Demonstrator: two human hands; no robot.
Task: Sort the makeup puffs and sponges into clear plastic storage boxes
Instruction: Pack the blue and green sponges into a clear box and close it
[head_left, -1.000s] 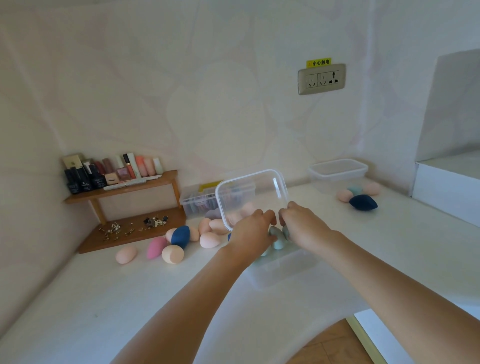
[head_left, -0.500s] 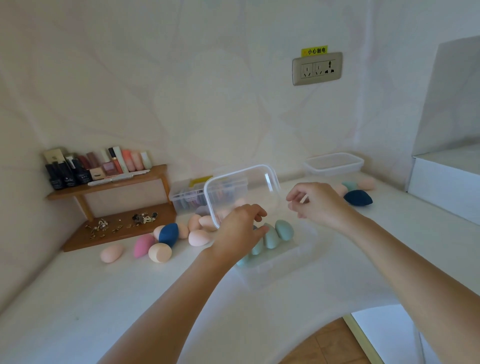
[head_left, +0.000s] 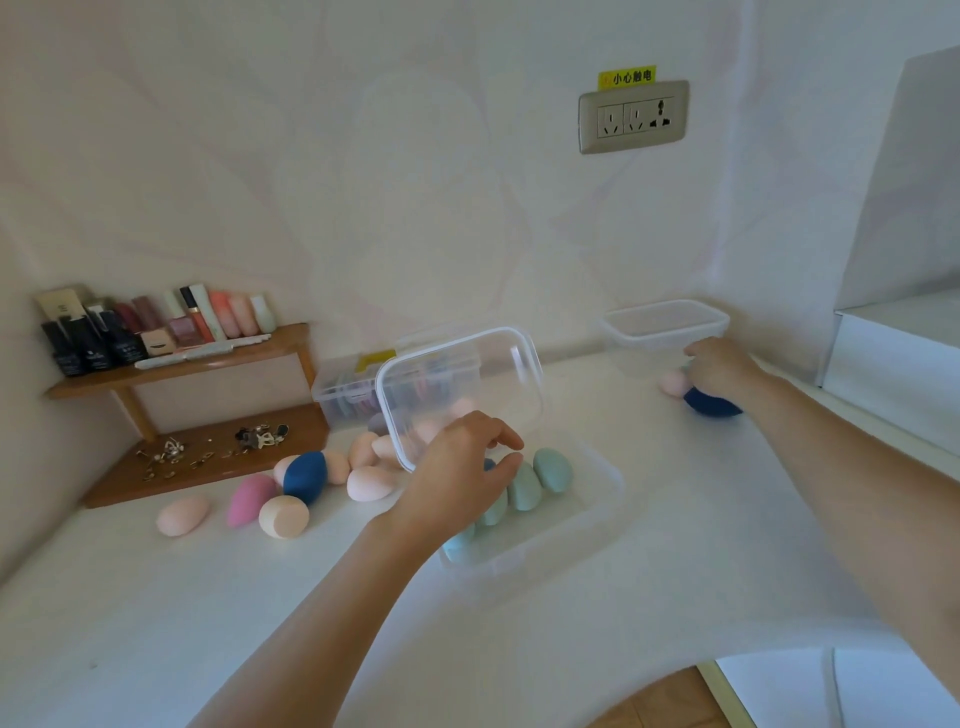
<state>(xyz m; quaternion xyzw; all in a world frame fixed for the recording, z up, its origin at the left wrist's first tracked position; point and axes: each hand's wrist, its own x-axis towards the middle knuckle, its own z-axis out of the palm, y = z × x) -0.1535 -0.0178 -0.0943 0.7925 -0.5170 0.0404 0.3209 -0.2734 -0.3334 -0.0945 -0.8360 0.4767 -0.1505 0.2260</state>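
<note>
Lid (head_left: 460, 389): clear glossy plastic. Sponges (head_left: 537, 480): matt foam. Shelf (head_left: 208, 465): smooth brown wood. Counter (head_left: 208, 597): smooth, white.

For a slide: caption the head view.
Left hand holds clear lid above teal sponges in box; right hand over navy sponge.

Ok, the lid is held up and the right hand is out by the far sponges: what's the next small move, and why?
Probably close the right hand on a sponge beneath it and carry it back. The left hand tilts the lid up off the box of teal sponges, while the right hand sits over the dark blue sponge; what it touches is hidden.
</note>
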